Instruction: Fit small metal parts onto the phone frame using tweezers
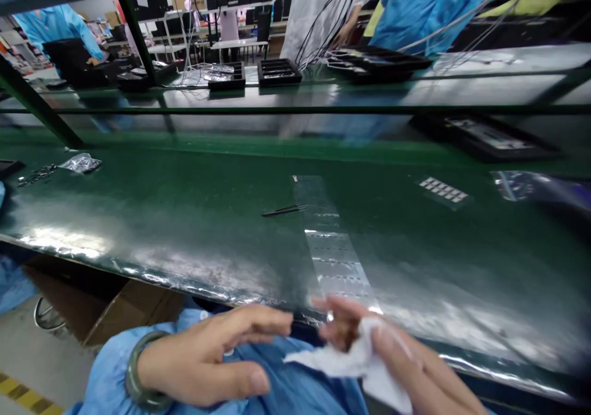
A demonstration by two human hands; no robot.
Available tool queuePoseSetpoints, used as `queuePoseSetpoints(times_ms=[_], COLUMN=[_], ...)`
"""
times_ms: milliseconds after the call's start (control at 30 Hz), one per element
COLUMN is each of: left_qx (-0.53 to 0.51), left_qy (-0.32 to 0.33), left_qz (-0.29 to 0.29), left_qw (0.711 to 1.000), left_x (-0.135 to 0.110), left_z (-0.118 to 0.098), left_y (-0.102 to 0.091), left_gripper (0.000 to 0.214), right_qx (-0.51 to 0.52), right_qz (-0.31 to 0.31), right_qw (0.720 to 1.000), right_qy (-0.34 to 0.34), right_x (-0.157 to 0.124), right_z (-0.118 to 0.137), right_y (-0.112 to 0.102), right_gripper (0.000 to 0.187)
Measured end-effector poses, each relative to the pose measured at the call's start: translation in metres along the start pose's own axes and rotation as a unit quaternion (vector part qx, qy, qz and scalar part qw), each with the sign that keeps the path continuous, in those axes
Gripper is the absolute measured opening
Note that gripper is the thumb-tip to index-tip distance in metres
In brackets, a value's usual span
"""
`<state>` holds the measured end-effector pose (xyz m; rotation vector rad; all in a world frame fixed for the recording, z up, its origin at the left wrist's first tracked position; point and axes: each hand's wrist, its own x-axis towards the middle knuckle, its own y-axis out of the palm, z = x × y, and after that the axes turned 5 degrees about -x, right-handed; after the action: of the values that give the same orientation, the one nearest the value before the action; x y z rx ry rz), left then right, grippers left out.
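Right hand (364, 341) pinching crumpled white cloth (355, 362) at bench edge, over lap | left hand (207, 359) loose, fingers spread, holding nothing, jade-green bangle (138, 375) on wrist | clear glossy strip (330, 249) beyond | thin dark tweezers (284, 210) | smooth green bench (161, 205)

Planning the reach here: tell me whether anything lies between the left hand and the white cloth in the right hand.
Nothing visible does. The left hand hovers open beside the white cloth, which the right hand holds; only the blue sleeve fabric lies beneath the gap.
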<state>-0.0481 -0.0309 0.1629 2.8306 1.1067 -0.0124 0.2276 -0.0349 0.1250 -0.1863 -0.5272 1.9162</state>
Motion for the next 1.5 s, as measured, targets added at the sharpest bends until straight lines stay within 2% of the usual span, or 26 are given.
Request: queuePoseSetpoints(times_ms=[33,67,167,200,267,333,433,533,633,700,767,800,867,933,1067,1200,1300,1367,1433,1500], left_qx=[-0.009,-0.011,0.003,0.014,0.047,0.072,0.062,-0.002,-0.02,-0.009,0.007,0.02,0.042,0.025,-0.043,-0.073,-0.097,-0.13,-0.141,-0.113], left_qy=[0.02,0.038,0.063,0.055,0.022,-0.007,-0.026,-0.034,-0.022,-0.008,0.009,0.014,0.014,0.004,0.027,0.052,0.075,0.063,0.027,-0.014], left_qz=[-0.02,-0.045,-0.143,-0.174,-0.213,-0.227,-0.24,-0.259,-0.283,-0.259,-0.211,-0.195,-0.199,-0.214,-0.225,-0.217,-0.204,-0.154,-0.103,-0.084], left_qw=[1.0,0.998,0.988,0.983,0.976,0.971,0.968,0.965,0.959,0.966,0.977,0.98,0.979,0.976,0.973,0.972,0.971,0.977,0.984,0.99], left_x=[0.009,0.018,0.045,0.051,0.057,0.057,0.055,0.057,0.06,0.063,0.067,0.07,0.078,0.088,0.105,0.114,0.121,0.127,0.132,0.134], left_z=[-0.002,-0.002,0.004,0.006,0.006,0.003,-0.001,0.002,0.006,0.007,0.004,0.001,-0.003,-0.007,-0.01,-0.011,-0.012,-0.012,-0.011,-0.011], left_y=[0.004,0.008,0.016,0.016,0.013,0.006,-0.005,-0.01,-0.009,-0.009,-0.011,-0.013,-0.02,-0.03,-0.054,-0.075,-0.084,-0.087,-0.089,-0.09], left_gripper=[0.054,0.06,0.069,0.065,0.043,0.021,0.012,0.014,0.018,0.031,0.046,0.047,0.031,0.021,0.024,0.027,0.043,0.053,0.055,0.05], right_qx=[0.04,0.067,0.139,0.155,0.154,0.1,0.037,0.078,0.14,0.141,0.089,0.049,-0.026,-0.061,-0.065,-0.125,-0.142,-0.165,-0.179,-0.161], right_qz=[-0.059,-0.068,-0.026,-0.009,0.007,-0.002,0.025,0.057,0.03,0.041,0.07,0.084,0.098,0.1,0.091,0.037,-0.011,-0.021,-0.003,0.033], right_qw=[0.997,0.995,0.99,0.988,0.988,0.995,0.997,0.985,0.976,0.978,0.986,0.99,0.992,0.991,0.992,0.991,0.984,0.97,0.959,0.959], right_qy=[0.008,0.011,-0.003,-0.003,0.008,0.02,0.07,0.146,0.165,0.151,0.12,0.103,0.076,0.07,0.066,-0.012,-0.11,-0.176,-0.219,-0.231], right_x=[0.012,0.025,0.059,0.067,0.077,0.08,0.077,0.074,0.075,0.079,0.084,0.088,0.095,0.103,0.122,0.14,0.149,0.153,0.157,0.162], right_z=[0.01,0.018,0.025,0.025,0.023,0.024,0.029,0.036,0.038,0.037,0.038,0.039,0.042,0.043,0.036,0.023,0.021,0.023,0.027,0.028], right_y=[0.001,0.005,0.017,0.019,0.018,0.012,0.005,0.004,0.006,0.004,0.0,-0.004,-0.012,-0.023,-0.05,-0.071,-0.07,-0.065,-0.06,-0.06], right_gripper=[0.041,0.042,0.043,0.044,0.046,0.047,0.047,0.043,0.041,0.041,0.032,0.025,0.017,0.017,0.018,0.013,0.018,0.023,0.028,0.031])
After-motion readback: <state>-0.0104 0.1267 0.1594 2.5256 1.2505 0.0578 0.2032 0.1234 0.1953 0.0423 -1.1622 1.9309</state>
